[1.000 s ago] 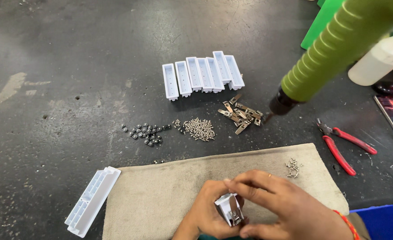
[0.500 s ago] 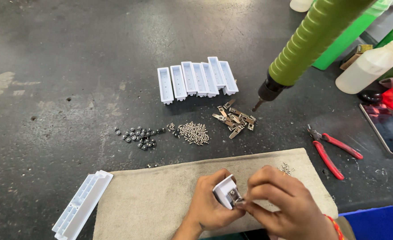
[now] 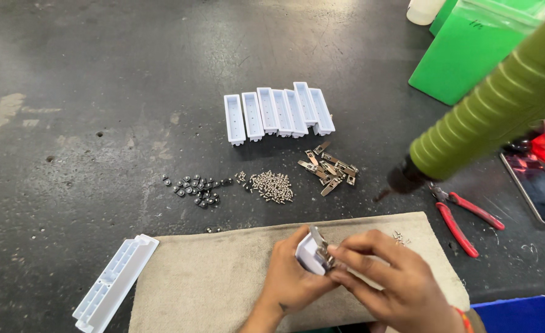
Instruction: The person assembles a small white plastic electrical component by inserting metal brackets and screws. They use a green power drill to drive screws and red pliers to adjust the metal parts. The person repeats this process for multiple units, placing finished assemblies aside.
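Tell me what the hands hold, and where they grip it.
Both hands grip one small white plastic housing: left hand around its body, right hand fingertips on the metal clip at its end.

Small-parts assembly workshop. Dark scuffed workbench (image 3: 100,92) carried row of white plastic housings (image 3: 277,114); just below housings lay screw pile (image 3: 272,185), metal clips (image 3: 329,169), black nuts (image 3: 195,188). Suspended green-sleeved power screwdriver (image 3: 488,120) and red-handled pliers (image 3: 463,213) right of housings.

You see a dark, scuffed surface (image 3: 100,74) with pale stains; soft light from above makes a dull shine on it.
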{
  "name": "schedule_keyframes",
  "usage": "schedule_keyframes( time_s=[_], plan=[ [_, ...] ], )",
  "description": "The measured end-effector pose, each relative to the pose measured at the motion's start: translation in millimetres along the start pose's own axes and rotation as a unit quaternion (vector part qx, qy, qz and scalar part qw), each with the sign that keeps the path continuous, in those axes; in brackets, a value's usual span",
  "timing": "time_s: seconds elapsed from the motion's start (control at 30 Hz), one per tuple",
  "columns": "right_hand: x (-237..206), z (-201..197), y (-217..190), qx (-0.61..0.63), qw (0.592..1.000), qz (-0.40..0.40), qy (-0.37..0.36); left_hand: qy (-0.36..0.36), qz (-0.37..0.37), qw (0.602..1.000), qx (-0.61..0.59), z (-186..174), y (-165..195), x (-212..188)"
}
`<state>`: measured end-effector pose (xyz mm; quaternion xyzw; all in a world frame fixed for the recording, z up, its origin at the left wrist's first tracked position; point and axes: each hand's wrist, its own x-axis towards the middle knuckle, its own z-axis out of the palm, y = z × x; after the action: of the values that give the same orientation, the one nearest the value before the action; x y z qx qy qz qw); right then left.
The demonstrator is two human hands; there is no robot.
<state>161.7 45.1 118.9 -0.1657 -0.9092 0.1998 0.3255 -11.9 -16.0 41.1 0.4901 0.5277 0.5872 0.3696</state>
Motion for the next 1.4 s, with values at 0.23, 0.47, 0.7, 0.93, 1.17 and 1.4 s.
schedule_keyframes(
  time_s=[0.23, 0.47, 0.7, 0.93, 1.17, 1.4],
  plan=[
    [-3, 24, 5, -0.046, 0.995, -0.028, 0.09, 0.036, -0.07, 0.997, -0.001, 6, 2, 7],
    [-11, 26, 29, 0.088, 0.989, 0.1, 0.069, 0.06, -0.012, 0.998, 0.013, 5, -1, 10],
    [-20, 28, 44, 0.275, 0.911, 0.305, 0.047, 0.088, 0.006, 0.996, 0.01, 17, -7, 5],
    [-26, 39, 45, 0.249, 0.947, 0.193, 0.064, 0.055, -0.017, 0.998, -0.02, 14, -11, 6],
    [-37, 65, 38, 0.438, 0.847, 0.282, 0.103, 0.044, -0.033, 0.998, -0.027, -1, -11, 5],
    [-21, 85, 50, 0.365, 0.882, 0.289, 0.07, 0.121, -0.021, 0.99, -0.073, 3, -19, 18]
  ],
)
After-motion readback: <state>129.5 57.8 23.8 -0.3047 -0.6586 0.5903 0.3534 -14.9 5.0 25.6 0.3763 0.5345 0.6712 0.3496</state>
